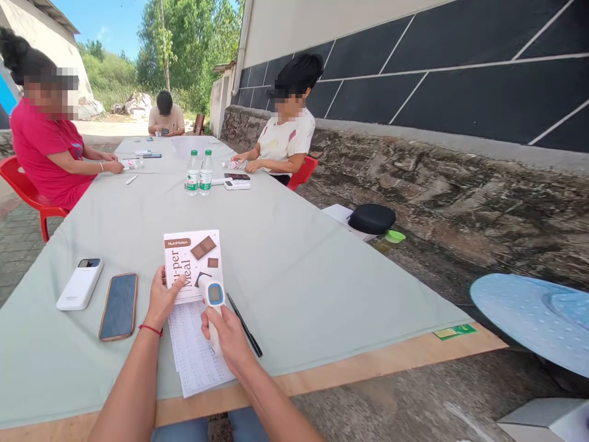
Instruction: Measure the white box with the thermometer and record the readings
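Observation:
My left hand (166,293) grips the lower left edge of a white box (209,255) with brown chocolate pictures and "NutriMotion" printed on it. The box is tilted up toward me, above the table. In my right hand (227,336) is a white infrared thermometer (215,302) with a blue-rimmed grey screen facing me. Its head is close to the box's lower right part; whether they touch I cannot tell. Under both hands lie sheets of paper (197,362) covered in small print or writing. A black pen (246,328) rests just right of them.
Left of my hands lie a phone (118,307) and a white power bank (80,285). Two green-capped water bottles (199,174) stand mid-table, near another white device (237,185). People sit at both sides and the far end. A blue round stool (534,316) is at right.

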